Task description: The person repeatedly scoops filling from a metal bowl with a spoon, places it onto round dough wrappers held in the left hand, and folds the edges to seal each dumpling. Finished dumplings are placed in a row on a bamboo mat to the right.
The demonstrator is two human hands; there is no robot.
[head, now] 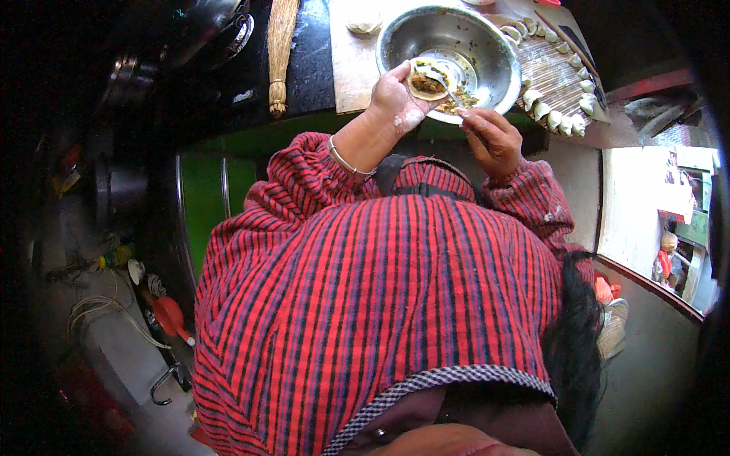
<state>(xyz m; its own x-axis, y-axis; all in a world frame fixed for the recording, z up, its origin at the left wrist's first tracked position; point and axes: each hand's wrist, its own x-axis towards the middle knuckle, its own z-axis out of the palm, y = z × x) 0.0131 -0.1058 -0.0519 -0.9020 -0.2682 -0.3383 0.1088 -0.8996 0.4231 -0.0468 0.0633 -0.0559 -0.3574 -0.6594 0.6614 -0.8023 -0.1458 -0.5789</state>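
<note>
On the palm and fingers of my left hand [398,98] rests a round dough wrapper [436,98] with chopped filling [426,85] on it. My right hand [493,137] grips the handle of a metal spoon [455,98], whose bowl touches the filling in the wrapper. Both hands are at the near rim of a large steel basin [393,48]. Some more chopped filling [463,102] lies low on the basin's near side, and bits cling to its wall. Flour whitens my left palm.
Folded dumplings [554,119] ring a floured slatted tray [550,71] at the right. A lump of dough [364,23] lies on the board [351,74] left of the basin. Beside that board, a straw brush [279,51] rests on the dark counter [311,68].
</note>
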